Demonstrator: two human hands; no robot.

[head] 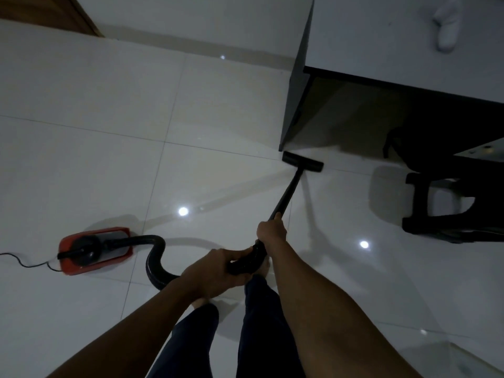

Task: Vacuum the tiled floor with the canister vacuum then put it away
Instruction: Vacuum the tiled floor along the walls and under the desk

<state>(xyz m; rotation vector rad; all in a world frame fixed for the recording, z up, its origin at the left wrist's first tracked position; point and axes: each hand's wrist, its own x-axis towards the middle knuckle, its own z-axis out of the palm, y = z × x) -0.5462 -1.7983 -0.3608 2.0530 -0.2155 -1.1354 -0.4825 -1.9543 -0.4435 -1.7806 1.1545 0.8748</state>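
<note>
A red and black canister vacuum (pixel 95 249) sits on the white tiled floor (pixel 109 132) at my lower left. Its black ribbed hose (pixel 155 257) loops from the canister to my hands. My left hand (pixel 215 271) grips the curved hose end. Further up, my right hand (pixel 272 230) grips the black wand (pixel 289 192). The black floor head (pixel 302 161) rests flat on the tiles at the foot of a dark desk side panel (pixel 297 105).
A desk with a pale top (pixel 395 36) stands at the upper right, a white object (pixel 447 25) on it. A black stool (pixel 450 203) stands beside the desk. The thin black power cord (pixel 24 261) trails left from the canister. A brown wooden door edge (pixel 46 12) is at top left.
</note>
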